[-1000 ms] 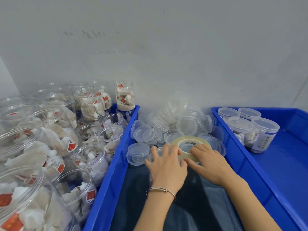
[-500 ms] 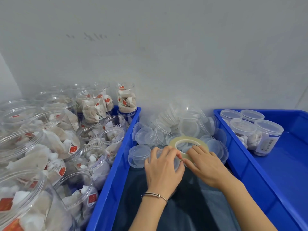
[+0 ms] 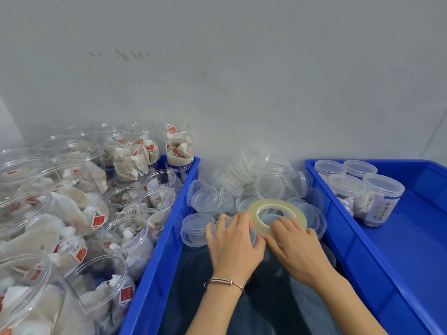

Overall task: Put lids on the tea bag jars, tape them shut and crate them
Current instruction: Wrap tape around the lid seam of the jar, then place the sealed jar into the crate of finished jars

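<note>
I see my left hand (image 3: 235,245) at the middle of the view, palm down, its fingers curled over the top of a clear lidded jar (image 3: 251,234) that is mostly hidden beneath it; the grip looks like a hold on that jar. My right hand (image 3: 296,247) lies just beside it at 3 o'clock, fingers laid on the near edge of the tape roll (image 3: 277,217). Whether those fingers pinch the roll or only press on it, I cannot tell. The roll is a pale, translucent ring lying nearly flat at 12 o'clock from my hands, resting on the heap of loose lids (image 3: 249,184).

That heap fills the gap between the two crates, running toward 12 o'clock up to the grey wall (image 3: 242,81). One small lidded tub (image 3: 196,228) stands at 9 o'clock from my left hand, close to it.

The left crate (image 3: 169,228), at 9 o'clock, is packed with open jars (image 3: 154,206) of tea bags with red tags, none of them lidded as far as I can see. The right crate (image 3: 411,250), at 3 o'clock, holds four capped jars (image 3: 370,197) clustered in its far corner, touching one another. A thin bracelet (image 3: 225,282) circles my left wrist, and dark fabric (image 3: 266,303) lies under both forearms at 6 o'clock.
</note>
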Demonstrator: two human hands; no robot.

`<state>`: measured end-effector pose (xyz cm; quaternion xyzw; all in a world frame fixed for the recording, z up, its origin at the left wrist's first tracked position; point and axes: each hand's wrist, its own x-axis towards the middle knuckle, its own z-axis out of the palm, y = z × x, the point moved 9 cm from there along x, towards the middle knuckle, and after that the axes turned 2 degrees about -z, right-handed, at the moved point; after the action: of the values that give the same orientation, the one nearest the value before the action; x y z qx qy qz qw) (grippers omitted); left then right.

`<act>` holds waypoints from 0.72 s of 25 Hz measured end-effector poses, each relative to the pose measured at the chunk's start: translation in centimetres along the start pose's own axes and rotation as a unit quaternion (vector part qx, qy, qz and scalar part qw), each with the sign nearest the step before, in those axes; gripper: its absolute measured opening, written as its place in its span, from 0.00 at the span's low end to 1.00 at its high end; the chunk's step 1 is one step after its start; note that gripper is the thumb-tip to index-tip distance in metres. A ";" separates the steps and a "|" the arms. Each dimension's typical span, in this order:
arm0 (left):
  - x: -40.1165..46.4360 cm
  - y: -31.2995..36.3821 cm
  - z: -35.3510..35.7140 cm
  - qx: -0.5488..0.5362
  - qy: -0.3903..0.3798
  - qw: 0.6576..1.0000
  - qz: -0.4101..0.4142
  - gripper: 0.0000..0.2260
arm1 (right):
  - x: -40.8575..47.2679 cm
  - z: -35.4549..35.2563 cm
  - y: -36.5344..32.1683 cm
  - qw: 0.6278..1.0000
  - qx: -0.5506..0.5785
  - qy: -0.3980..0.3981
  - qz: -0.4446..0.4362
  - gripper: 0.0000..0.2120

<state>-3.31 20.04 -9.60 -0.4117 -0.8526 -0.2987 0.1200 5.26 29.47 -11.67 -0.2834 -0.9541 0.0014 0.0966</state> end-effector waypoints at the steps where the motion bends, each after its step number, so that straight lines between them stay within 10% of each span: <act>1: 0.1 0.1 0.2 -0.003 -0.010 1.000 0.005 0.11 | -0.4 0.0 0.2 1.000 -0.013 -0.001 0.012 0.17; 9: -0.1 0.3 -0.5 -0.060 -0.009 0.998 0.030 0.12 | -3.1 -1.9 -1.0 0.992 0.012 0.018 0.126 0.19; 13: 4.0 -3.9 -0.7 -0.085 -0.044 0.985 -0.146 0.11 | -6.8 -4.0 -2.9 0.981 0.111 0.148 0.060 0.19; 18: 2.9 -3.4 1.4 -0.001 -0.115 0.989 -0.090 0.18 | -5.5 4.1 -1.4 0.986 0.077 -0.124 0.078 0.15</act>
<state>-7.75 21.05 -10.81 -0.3652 -0.8940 -0.2596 -0.0060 8.23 25.56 -16.67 -0.3463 -0.9307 0.1176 -0.0014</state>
